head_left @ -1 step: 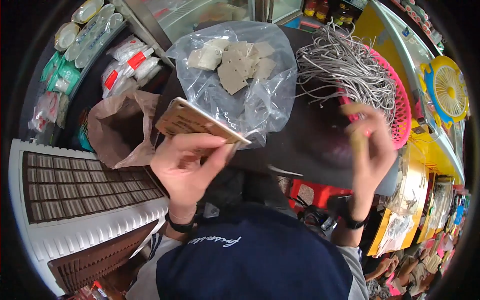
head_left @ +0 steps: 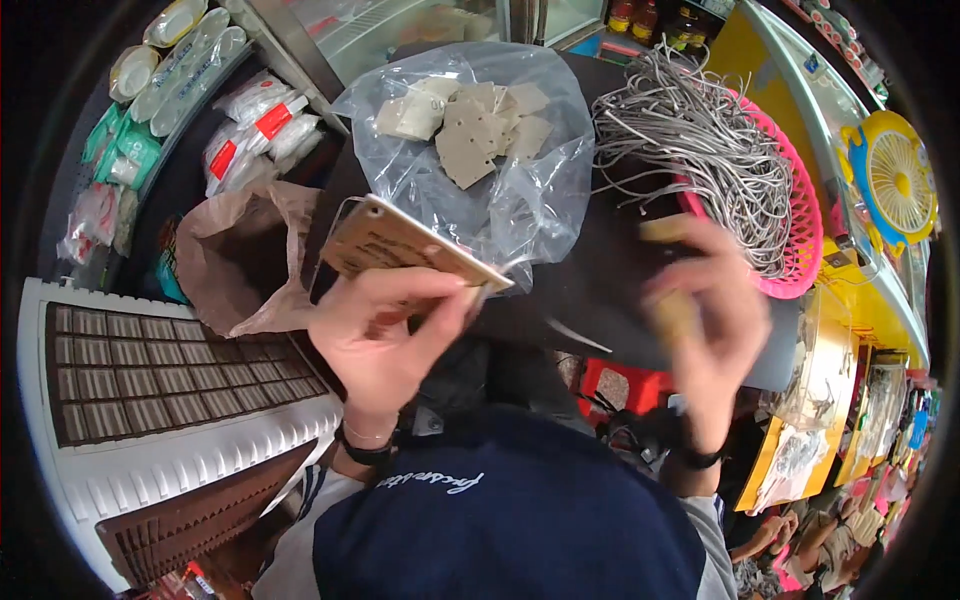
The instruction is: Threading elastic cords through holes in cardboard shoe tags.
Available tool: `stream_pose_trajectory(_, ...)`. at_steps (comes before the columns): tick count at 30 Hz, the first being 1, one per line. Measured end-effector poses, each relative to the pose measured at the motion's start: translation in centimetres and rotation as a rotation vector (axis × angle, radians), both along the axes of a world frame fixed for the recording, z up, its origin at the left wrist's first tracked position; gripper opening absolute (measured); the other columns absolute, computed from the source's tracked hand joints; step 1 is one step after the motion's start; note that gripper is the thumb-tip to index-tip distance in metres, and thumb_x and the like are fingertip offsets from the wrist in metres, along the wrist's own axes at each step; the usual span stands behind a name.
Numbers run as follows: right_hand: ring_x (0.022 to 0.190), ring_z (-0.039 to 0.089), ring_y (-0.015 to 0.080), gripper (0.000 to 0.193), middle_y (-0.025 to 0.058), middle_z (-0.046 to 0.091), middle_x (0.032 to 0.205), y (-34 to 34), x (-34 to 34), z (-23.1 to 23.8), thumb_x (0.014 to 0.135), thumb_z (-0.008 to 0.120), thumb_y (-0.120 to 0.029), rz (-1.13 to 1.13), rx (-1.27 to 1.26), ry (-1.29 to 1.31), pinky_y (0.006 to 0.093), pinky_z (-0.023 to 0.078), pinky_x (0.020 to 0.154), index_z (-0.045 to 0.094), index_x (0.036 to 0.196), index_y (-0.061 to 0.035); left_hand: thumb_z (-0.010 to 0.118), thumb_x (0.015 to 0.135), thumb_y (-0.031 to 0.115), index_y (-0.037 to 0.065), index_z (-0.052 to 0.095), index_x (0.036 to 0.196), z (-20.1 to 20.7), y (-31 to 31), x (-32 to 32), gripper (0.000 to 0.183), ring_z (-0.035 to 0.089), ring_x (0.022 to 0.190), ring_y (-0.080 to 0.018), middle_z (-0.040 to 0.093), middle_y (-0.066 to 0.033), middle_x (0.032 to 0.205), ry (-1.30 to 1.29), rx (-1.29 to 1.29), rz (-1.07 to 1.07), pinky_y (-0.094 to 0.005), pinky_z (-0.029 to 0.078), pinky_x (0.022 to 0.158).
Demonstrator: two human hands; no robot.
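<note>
My left hand (head_left: 372, 335) pinches a tan printed card (head_left: 400, 243) with a small hole at its upper left corner, tilted over the table's near edge. A thin pale cord shows beside that corner, and a cord end (head_left: 580, 336) sticks out to the right of the hand. My right hand (head_left: 712, 310) hovers in front of the pink basket (head_left: 806, 235), blurred, fingers apart, with yellow wraps on thumb and forefinger. Nothing shows between its fingers. Many grey cords (head_left: 700, 140) lie heaped in the basket and spill over its left side.
A clear plastic bag (head_left: 545, 210) with several beige card pieces (head_left: 470, 140) lies on the dark table (head_left: 620, 290). Left of it stands an open brown bag (head_left: 300, 215), beside a white air cooler (head_left: 200, 410). A red stool (head_left: 640, 388) is under the table; a yellow fan (head_left: 893, 175) stands right.
My right hand has moved left and a little down, away from the basket. My left hand has shifted slightly right with the card, and the cord end has moved right.
</note>
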State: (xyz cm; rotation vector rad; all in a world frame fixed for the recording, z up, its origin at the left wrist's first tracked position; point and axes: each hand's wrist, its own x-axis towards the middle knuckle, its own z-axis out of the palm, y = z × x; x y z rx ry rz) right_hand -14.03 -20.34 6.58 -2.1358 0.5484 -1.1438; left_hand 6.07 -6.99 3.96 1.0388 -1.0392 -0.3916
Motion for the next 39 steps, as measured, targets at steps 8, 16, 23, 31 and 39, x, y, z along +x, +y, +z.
stream_pose_trajectory(8,0.115,0.049,0.0356,0.024,0.018,0.051,0.124,5.6,3.5,-2.9,0.079,0.07,-0.016,0.163,0.252,0.005,0.0418,0.039,0.096,0.062,0.096,-0.0016,0.07,0.071,-0.01,0.001,0.071,0.091,1.1,0.4,-2.4,0.023,0.069,0.077,-0.0215,0.071,-0.0112,0.088,-0.452,0.071,0.114,-0.0269,0.054,0.069)
stream_pose_trajectory(16,0.088,0.055,0.0134,0.027,0.0053,0.062,0.092,7.1,0.7,-2.7,0.099,0.044,-0.017,0.531,0.833,0.151,0.0271,0.043,0.081,0.06,0.096,0.0039,0.068,0.079,-0.004,-0.002,0.068,0.1,0.3,3.2,-0.2,0.021,0.066,0.086,-0.0127,0.069,-0.0097,0.097,-0.083,0.323,-0.123,-0.0232,0.053,0.076)
stream_pose_trajectory(23,0.084,0.061,0.0185,0.032,0.0134,0.067,0.087,7.5,-2.0,-4.7,0.097,0.047,-0.017,0.801,1.076,0.303,0.0288,0.044,0.081,0.06,0.079,0.0054,0.069,0.078,-0.006,-0.005,0.062,0.109,-2.9,5.6,3.6,0.032,0.064,0.091,-0.0158,0.066,-0.0124,0.106,0.302,0.18,-0.06,-0.027,0.053,0.082)
stream_pose_trajectory(31,0.082,0.063,0.0269,0.038,0.0189,0.066,0.085,9.1,-3.3,-8.5,0.094,0.055,-0.027,0.878,1.181,0.179,0.0339,0.048,0.074,0.06,0.075,0.0056,0.07,0.078,-0.005,-0.008,0.059,0.109,-5.7,6.0,3.8,0.033,0.066,0.087,-0.0202,0.065,-0.0134,0.1,0.356,0.101,0.222,-0.0292,0.057,0.077)
stream_pose_trajectory(39,0.084,0.063,0.0221,0.033,0.0147,0.067,0.086,9.1,-3.9,-10.0,0.094,0.054,-0.023,0.902,1.182,0.237,0.0311,0.047,0.079,0.064,0.082,0.0051,0.073,0.078,-0.002,-0.009,0.059,0.108,-7.1,6.7,5.4,0.034,0.065,0.082,-0.0175,0.065,-0.0144,0.096,0.333,-0.016,0.451,-0.0267,0.056,0.076)
